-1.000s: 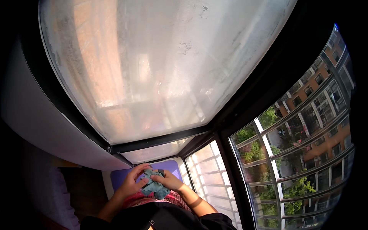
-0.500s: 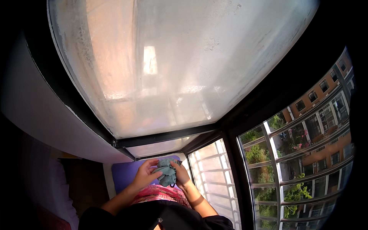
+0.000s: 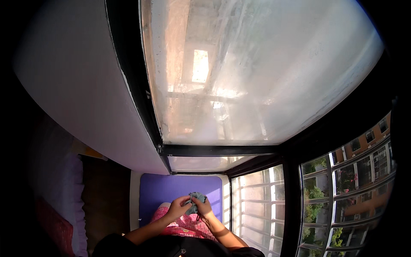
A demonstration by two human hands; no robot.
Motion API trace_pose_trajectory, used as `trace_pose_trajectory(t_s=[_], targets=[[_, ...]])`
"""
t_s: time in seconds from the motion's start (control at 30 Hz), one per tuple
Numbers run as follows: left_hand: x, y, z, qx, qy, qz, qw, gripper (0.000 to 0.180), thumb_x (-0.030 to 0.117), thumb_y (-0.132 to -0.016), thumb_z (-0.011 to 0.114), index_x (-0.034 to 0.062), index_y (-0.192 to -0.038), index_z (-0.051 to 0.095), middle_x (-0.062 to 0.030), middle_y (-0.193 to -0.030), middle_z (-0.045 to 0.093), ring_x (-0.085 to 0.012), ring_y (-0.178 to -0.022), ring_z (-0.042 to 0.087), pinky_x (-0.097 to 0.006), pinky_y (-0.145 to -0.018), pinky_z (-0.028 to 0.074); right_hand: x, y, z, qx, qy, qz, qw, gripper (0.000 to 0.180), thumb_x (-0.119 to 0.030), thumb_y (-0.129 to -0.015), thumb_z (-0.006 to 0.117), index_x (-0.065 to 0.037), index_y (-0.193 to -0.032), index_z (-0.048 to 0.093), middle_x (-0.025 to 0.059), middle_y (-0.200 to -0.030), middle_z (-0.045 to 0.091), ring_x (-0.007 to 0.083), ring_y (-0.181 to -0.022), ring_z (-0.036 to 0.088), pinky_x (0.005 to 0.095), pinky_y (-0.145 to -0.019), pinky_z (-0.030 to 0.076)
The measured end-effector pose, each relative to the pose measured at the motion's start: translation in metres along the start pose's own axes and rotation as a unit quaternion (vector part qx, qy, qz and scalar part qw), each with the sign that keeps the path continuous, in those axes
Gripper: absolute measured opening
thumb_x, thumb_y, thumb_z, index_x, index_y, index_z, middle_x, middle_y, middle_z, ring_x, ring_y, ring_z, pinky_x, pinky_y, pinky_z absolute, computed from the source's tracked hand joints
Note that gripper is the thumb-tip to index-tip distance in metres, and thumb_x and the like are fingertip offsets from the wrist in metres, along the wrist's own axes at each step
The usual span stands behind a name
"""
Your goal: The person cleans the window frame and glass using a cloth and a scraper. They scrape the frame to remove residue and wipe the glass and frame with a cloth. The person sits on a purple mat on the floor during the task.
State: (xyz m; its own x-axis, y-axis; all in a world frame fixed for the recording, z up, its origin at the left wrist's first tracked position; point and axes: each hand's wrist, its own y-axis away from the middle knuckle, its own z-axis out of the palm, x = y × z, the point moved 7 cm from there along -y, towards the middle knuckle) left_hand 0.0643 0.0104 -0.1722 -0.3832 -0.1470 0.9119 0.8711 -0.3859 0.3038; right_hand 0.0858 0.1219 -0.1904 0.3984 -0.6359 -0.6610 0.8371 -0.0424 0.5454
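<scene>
The left hand [image 3: 176, 208] and the right hand [image 3: 204, 208] both hold a bunched grey-green cloth [image 3: 194, 209] between them, over the pink checked clothes [image 3: 190, 223] and near the purple mat [image 3: 162, 192]. If they hold it too loosely, the cloth could slip out and fall.

Strong daylight comes from the right side of the frame, through the barred window [image 3: 317, 201]. The large glass pane [image 3: 265, 77] at upper centre looks milky, with one very white patch of glare. Bright sun stripes lie along the right edge of the purple mat [image 3: 180, 188]. At lower left, the floor [image 3: 105, 192] is quite dark. Straight edges bend toward the black rim, and the cloth [image 3: 193, 208] shows little fine detail.
</scene>
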Motion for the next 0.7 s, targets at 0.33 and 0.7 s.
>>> trace_pose_trajectory(t_s=[0.33,0.7], targets=[[-0.126,0.02,-0.203,0.117,-0.039,-0.138,0.983,0.025,0.005,-0.09,0.039,-0.002,-0.113,0.046,-0.0175,-0.087,0.062,-0.0224,-0.067,0.063,-0.028,-0.065,0.049,0.115,-0.055,-0.013,0.0,-0.033,0.031,0.999,0.015,-0.004,-0.082,0.054,0.001,-0.096,0.057,0.0095,-0.083,0.061,0.0203,-0.07,0.061,0.0311,-0.058,0.053],[-0.246,-0.021,-0.248,0.008,-0.448,-0.062,0.892,0.028,0.008,-0.073,0.059,0.0027,-0.1,0.058,-0.0142,-0.096,0.061,-0.0235,-0.087,0.059,-0.033,-0.076,0.048,0.214,-0.018,-0.16,0.123,-0.15,0.02,0.981,0.023,-0.013,-0.083,0.054,-0.001,-0.103,0.053,0.0107,-0.091,0.061,0.0251,-0.079,0.061,0.0373,-0.068,0.053]])
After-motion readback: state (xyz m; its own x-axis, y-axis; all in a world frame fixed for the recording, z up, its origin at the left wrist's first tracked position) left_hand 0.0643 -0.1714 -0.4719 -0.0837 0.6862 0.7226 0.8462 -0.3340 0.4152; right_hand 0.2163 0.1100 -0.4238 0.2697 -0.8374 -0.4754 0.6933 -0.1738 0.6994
